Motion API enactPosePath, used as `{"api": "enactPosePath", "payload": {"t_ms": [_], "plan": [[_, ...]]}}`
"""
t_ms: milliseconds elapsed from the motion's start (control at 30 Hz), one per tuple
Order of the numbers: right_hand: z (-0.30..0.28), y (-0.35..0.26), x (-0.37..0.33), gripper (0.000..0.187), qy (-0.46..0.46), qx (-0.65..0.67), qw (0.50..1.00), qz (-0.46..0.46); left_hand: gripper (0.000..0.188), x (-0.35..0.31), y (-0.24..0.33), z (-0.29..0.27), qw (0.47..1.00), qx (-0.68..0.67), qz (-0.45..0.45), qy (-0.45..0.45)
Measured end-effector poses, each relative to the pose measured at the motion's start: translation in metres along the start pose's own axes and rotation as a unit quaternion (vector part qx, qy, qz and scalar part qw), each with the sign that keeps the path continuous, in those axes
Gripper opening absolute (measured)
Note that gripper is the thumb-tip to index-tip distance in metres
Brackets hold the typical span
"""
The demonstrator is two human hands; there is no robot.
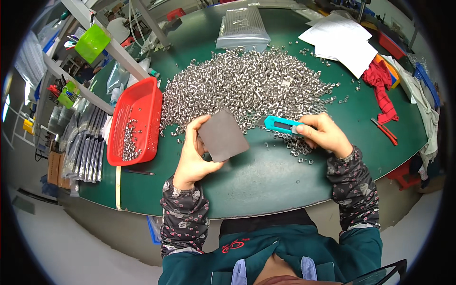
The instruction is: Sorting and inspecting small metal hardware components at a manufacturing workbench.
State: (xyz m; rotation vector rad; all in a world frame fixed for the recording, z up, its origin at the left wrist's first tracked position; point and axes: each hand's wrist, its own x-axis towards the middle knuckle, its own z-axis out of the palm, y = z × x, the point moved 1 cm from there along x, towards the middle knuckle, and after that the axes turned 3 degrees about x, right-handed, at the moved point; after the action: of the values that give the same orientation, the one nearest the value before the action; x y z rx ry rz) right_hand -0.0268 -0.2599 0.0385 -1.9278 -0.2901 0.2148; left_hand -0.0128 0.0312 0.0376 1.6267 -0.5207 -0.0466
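My left hand grips a dark grey square block by its left side and lower edge, tilted above the table. In my right hand is a turquoise utility knife, its tip pointing left toward the block but apart from it. Whether the blade is out is hard to make out. Behind both hands spreads a large heap of small shiny metal rings, and several loose ones lie under the knife.
A red plastic basket with some metal pieces stands at the left on the green table. Plastic bags lie at the back, white papers at the back right. Red-handled pliers and a red cloth are at the right.
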Motion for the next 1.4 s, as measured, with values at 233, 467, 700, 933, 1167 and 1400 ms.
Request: {"api": "enactPosePath", "payload": {"t_ms": [233,467,700,933,1167,1400], "plan": [[0.005,0.006,0.001,0.032,-0.026,0.029,0.999,0.022,0.087,-0.002,-0.006,0.003,0.998,0.037,-0.032,-0.031],[0.023,-0.014,0.000,0.037,0.130,-0.320,0.883,-0.317,0.088,0.001,-0.008,0.007,0.996,0.053,-0.045,-0.064],[0.004,-0.012,0.003,0.050,0.137,-0.468,0.820,-0.300,0.087,0.003,0.002,-0.009,0.998,-0.054,0.037,0.014],[0.011,-0.011,0.004,0.042,0.117,-0.400,0.862,-0.287,0.086,0.004,-0.004,-0.005,0.999,0.006,0.034,0.022],[0.004,0.010,0.002,0.032,0.027,0.131,0.991,0.007,0.088,0.004,-0.016,-0.010,0.991,0.101,0.010,0.092],[0.004,0.014,0.004,0.030,0.007,0.134,0.991,0.024,0.088,0.008,-0.024,-0.014,0.978,0.155,0.035,0.137]]}}
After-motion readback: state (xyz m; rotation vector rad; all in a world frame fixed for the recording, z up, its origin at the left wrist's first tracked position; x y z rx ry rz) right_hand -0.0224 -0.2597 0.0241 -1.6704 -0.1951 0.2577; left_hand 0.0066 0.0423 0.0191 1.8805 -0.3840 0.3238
